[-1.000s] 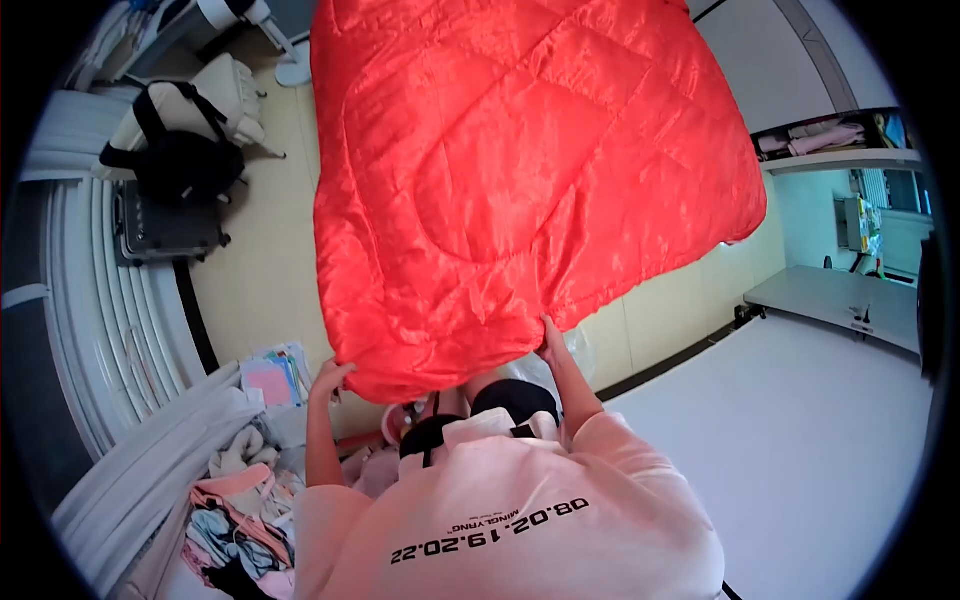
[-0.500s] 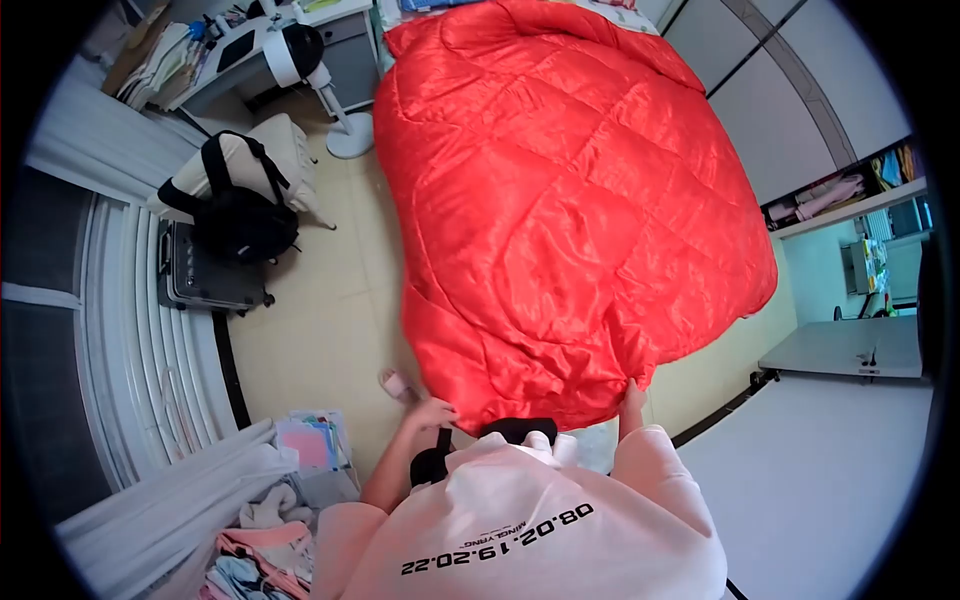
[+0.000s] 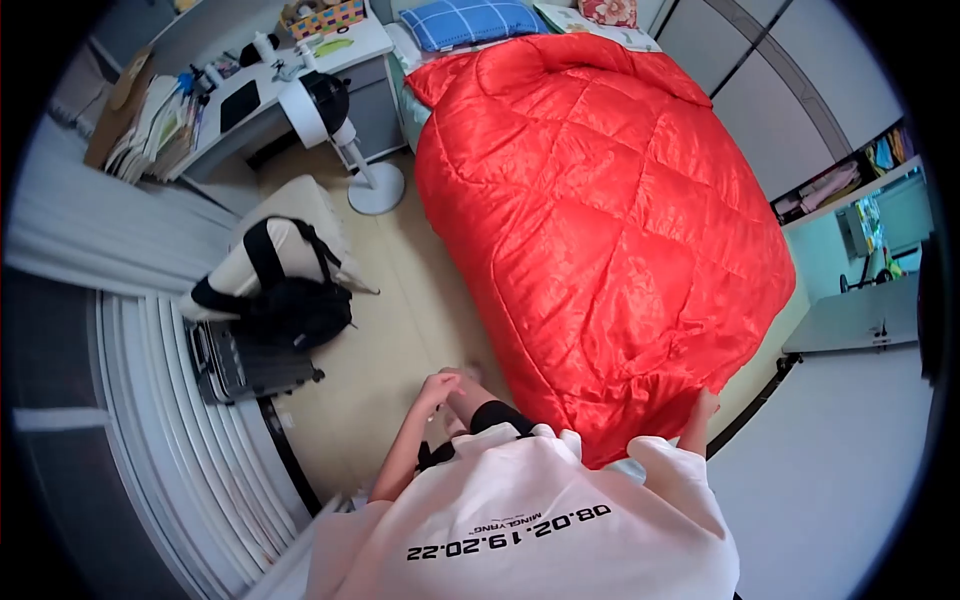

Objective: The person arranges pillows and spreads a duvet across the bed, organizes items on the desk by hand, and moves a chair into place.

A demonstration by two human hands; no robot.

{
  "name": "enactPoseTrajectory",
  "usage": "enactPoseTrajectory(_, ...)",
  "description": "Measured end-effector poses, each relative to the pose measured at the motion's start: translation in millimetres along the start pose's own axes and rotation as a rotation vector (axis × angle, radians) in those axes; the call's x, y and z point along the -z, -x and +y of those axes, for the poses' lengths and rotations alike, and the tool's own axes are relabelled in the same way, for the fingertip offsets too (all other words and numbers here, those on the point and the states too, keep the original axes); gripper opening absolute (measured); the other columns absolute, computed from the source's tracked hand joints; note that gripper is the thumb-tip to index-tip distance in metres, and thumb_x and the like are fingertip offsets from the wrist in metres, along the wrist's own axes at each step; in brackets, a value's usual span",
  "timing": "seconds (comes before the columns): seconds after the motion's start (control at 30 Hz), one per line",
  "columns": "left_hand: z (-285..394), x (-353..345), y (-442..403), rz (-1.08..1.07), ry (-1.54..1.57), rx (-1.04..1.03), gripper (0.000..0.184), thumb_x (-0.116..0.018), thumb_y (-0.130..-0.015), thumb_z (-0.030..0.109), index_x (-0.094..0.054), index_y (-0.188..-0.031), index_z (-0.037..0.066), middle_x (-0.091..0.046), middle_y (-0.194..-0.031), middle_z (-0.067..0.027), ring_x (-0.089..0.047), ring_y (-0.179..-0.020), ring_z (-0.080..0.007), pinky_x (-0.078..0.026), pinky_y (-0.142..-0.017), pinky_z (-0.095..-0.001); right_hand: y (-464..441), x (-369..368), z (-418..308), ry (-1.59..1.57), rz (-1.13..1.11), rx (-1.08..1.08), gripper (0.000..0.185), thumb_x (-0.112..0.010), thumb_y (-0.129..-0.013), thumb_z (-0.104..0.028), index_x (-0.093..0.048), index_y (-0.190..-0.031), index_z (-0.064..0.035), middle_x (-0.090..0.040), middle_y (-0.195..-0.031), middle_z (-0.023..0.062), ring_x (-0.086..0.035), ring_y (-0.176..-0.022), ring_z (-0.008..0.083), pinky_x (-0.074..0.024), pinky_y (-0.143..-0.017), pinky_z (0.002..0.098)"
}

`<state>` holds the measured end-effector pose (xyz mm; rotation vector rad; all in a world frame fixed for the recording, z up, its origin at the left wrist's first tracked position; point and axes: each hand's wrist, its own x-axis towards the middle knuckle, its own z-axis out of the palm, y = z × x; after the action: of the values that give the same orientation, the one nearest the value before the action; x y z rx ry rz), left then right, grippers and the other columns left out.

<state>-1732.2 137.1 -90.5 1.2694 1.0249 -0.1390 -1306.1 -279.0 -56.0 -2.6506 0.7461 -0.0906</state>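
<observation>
A red quilted comforter (image 3: 610, 250) with a shiny surface covers most of the bed, its near end bunched in folds. My right hand (image 3: 706, 402) is closed on the comforter's near right edge; its fingertips are partly hidden by the cloth. Left of the comforter and apart from it, my left hand (image 3: 437, 387) hovers in front of my leg with loosely bent fingers and nothing visible in it.
A blue checked pillow (image 3: 470, 22) lies at the bed's head. On the left stand a white fan (image 3: 375, 190), a cream chair (image 3: 300, 215) with a black bag (image 3: 300, 310), and a dark suitcase (image 3: 255, 365). A desk (image 3: 215, 130) and wardrobe (image 3: 765, 120) flank the bed.
My left hand has come away from the comforter's near left edge. My right hand still holds its edge, and the near end has shifted right. The view has turned, bringing the pillows into sight.
</observation>
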Motion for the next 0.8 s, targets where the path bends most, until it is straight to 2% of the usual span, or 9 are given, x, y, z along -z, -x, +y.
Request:
enactPoseTrajectory(0.13, 77, 52, -63, -0.179, 0.2, -0.015, 0.025, -0.043, -0.082, 0.022, -0.054, -0.099, 0.006, -0.058, -0.065, -0.0037, -0.03, -0.037, -0.0033, -0.025, -0.033, -0.0175, 79, -48, -38, -0.09, -0.138, -0.078, 0.026, -0.052, -0.069, -0.022, -0.053, -0.079, 0.0013, -0.056, -0.075, 0.014, -0.054, -0.061, 0.0246, -0.0431, -0.055, 0.0349)
enactPoseTrajectory(0.3, 206, 135, -146, -0.238, 0.554, 0.102, 0.015, -0.048, -0.08, 0.022, -0.051, -0.083, 0.007, -0.033, -0.049, 0.0048, -0.03, -0.038, -0.0026, -0.024, -0.035, -0.016, 205, -146, -189, -0.452, -0.859, -0.237, 0.019, -0.05, -0.069, -0.021, -0.052, -0.075, -0.003, -0.056, -0.071, 0.0115, -0.053, -0.057, 0.0227, -0.0423, -0.05, 0.0337)
enactPoseTrajectory(0.4, 258, 200, -219, -0.179, 0.825, 0.132, 0.015, -0.051, -0.076, 0.021, -0.049, -0.078, 0.007, -0.035, -0.049, 0.0041, -0.033, -0.038, -0.0039, -0.026, -0.035, -0.016, 233, -270, -272, -0.334, -1.244, -0.087, 0.013, -0.047, -0.072, -0.023, -0.048, -0.071, -0.0093, -0.053, -0.064, 0.0057, -0.051, -0.052, 0.0168, -0.0399, -0.046, 0.0281)
enactPoseTrajectory(0.43, 281, 220, -233, -0.142, 0.901, 0.095, 0.013, -0.052, -0.074, 0.019, -0.048, -0.076, 0.007, -0.036, -0.051, 0.0029, -0.035, -0.04, -0.0055, -0.029, -0.037, -0.0172, 250, -286, -322, -0.245, -1.577, 0.283, 0.016, -0.045, -0.075, -0.024, -0.049, -0.078, -0.0087, -0.055, -0.066, 0.0039, -0.053, -0.054, 0.0151, -0.0411, -0.047, 0.0259)
enactPoseTrajectory(0.47, 304, 238, -247, -0.107, 0.978, 0.061, 0.011, -0.052, -0.072, 0.016, -0.047, -0.074, 0.006, -0.038, -0.052, 0.0016, -0.037, -0.042, -0.007, -0.032, -0.039, -0.0183, 287, -284, -377, -0.152, -1.429, 0.41, 0.019, -0.044, -0.078, -0.024, -0.052, -0.078, -0.0071, -0.056, -0.067, 0.0034, -0.053, -0.055, 0.0136, -0.0413, -0.048, 0.0233)
enactPoseTrajectory(0.6, 382, 315, -308, -0.134, 1.152, 0.029, 0.008, -0.049, -0.071, 0.012, -0.046, -0.072, 0.005, -0.042, -0.057, -0.0019, -0.041, -0.048, -0.0112, -0.037, -0.046, -0.0228, 377, -316, -542, -0.179, -1.5, 0.805, 0.022, -0.043, -0.077, -0.017, -0.053, -0.089, -0.0007, -0.057, -0.068, 0.0074, -0.054, -0.058, 0.0131, -0.0439, -0.051, 0.0252)
enactPoseTrajectory(0.67, 411, 355, -354, -0.173, 0.947, -0.11, 0.007, -0.046, -0.069, 0.007, -0.045, -0.075, 0.004, -0.044, -0.062, -0.0054, -0.044, -0.053, -0.0147, -0.04, -0.053, -0.0266, 413, -326, -607, -0.197, -1.49, 0.854, 0.022, -0.043, -0.076, -0.016, -0.053, -0.088, 0.0001, -0.057, -0.068, 0.0081, -0.054, -0.058, 0.0134, -0.0441, -0.051, 0.0253)
enactPoseTrajectory(0.73, 449, 407, -409, -0.058, 0.623, -0.219, 0.016, -0.043, -0.067, 0.004, -0.043, -0.083, 0.001, -0.046, -0.066, -0.0079, -0.045, -0.055, -0.0162, -0.041, -0.054, -0.027, 436, -347, -649, -0.196, -1.38, 1.201, 0.022, -0.043, -0.074, -0.014, -0.053, -0.087, 0.0014, -0.057, -0.068, 0.0097, -0.055, -0.06, 0.0146, -0.0445, -0.053, 0.0257)
enactPoseTrajectory(0.8, 500, 456, -444, 0.229, 0.207, -0.269, 0.026, -0.043, -0.067, 0.005, -0.041, -0.093, -0.002, -0.048, -0.077, -0.0122, -0.05, -0.067, -0.0206, -0.042, -0.063, -0.0308, 448, -353, -684, -0.171, -1.384, 1.154, 0.022, -0.043, -0.074, -0.014, -0.053, -0.087, 0.0015, -0.057, -0.068, 0.0101, -0.055, -0.061, 0.0152, -0.0448, -0.053, 0.026)
